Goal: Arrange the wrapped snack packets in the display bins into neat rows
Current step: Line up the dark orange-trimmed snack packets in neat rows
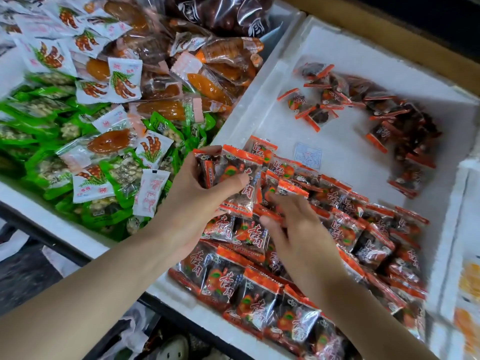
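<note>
left hand (192,196) curls round a stack of packets (241,178), thumb across its front, at the foam bin's (259,87) 9 o'clock side. right hand's (298,229) fingers touch the rows (259,289) toward 5 o'clock; whether they pinch is unclear. the wrappers look light and slick, so squeeze the flat faces.

Red characters 杏肉 stand on the orange-edged clear plastic snack packets (228,281) in the white foam bin (285,81), including one gripped in the left hand (192,193). A small white paper label (307,155) on the bin's floor carries blue print too fine to read. The red characters on the white pod-picture sachets (124,79) left of the bin are blurred.
</note>
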`<control>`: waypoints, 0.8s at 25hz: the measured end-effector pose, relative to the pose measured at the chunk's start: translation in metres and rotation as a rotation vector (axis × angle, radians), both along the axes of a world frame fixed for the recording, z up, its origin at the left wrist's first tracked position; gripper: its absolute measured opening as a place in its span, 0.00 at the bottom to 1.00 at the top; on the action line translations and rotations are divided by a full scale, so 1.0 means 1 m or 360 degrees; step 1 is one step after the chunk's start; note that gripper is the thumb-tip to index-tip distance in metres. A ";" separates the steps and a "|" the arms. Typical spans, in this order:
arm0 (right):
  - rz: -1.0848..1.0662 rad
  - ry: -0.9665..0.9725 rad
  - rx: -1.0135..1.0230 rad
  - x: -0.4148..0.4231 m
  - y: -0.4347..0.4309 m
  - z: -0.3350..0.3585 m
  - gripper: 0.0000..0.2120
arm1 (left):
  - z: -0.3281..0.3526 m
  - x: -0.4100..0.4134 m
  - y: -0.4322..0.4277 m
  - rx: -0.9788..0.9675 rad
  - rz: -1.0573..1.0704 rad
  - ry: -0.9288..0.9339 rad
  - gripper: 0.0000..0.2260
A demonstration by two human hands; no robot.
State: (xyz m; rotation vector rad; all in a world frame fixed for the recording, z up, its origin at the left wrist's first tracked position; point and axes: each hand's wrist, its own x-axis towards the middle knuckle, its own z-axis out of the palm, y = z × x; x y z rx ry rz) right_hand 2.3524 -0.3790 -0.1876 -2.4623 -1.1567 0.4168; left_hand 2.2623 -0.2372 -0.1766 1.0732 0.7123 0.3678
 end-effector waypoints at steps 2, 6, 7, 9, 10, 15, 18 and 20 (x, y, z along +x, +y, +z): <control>-0.0224 0.0518 0.0397 0.001 -0.003 0.017 0.21 | 0.000 -0.004 -0.006 -0.0007 -0.0106 -0.0044 0.23; -0.0237 0.1155 0.0465 0.004 -0.012 0.032 0.17 | -0.005 -0.010 -0.021 0.0064 -0.0222 -0.0022 0.28; -0.0230 0.1152 0.0420 0.004 -0.015 0.031 0.19 | -0.007 -0.011 -0.025 0.0097 -0.0226 -0.0002 0.29; -0.0269 0.1196 0.0367 0.003 -0.020 0.032 0.21 | -0.010 -0.013 -0.032 0.0139 -0.0284 0.0032 0.30; -0.0279 0.1246 0.0360 0.001 -0.023 0.034 0.20 | -0.010 -0.013 -0.035 0.0117 -0.0328 0.0043 0.29; -0.0450 0.1550 0.0401 -0.007 -0.025 0.035 0.18 | -0.008 -0.016 -0.043 -0.0016 -0.0488 0.0019 0.20; -0.0424 0.1646 0.0396 -0.007 -0.027 0.039 0.18 | -0.006 -0.018 -0.042 -0.0203 -0.0443 -0.0016 0.21; -0.0451 0.1572 0.0425 -0.004 -0.033 0.045 0.15 | -0.005 -0.019 -0.038 -0.0268 -0.0310 -0.0030 0.19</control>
